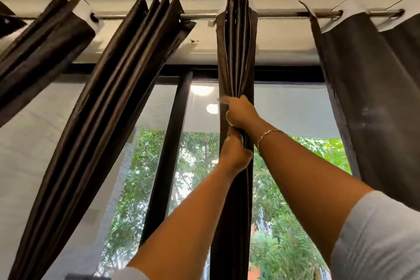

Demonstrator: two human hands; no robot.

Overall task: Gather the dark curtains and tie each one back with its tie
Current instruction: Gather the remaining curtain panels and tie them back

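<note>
1. The window (pixel 295 107) is sitting below the curtain rod (pixel 200 16), with green trees showing through its lower glass.
2. The flat curtain (pixel 375 98) is hanging spread out from the rod's right end.
3. The folded curtain (pixel 113 98) is hanging from the rod left of its middle, slanting away.
4. The gathered curtain (pixel 236 52) is hanging straight down from the rod's middle, its pleats pressed together.
5. Your right hand (pixel 241 113) is grasping that bundle well below the rod, fingers curling around the folds.
6. Your left hand (pixel 234 152) is gripping the same bundle further below the rod, touching your right hand.
7. A bracelet (pixel 268 134) is circling your right wrist.
</note>
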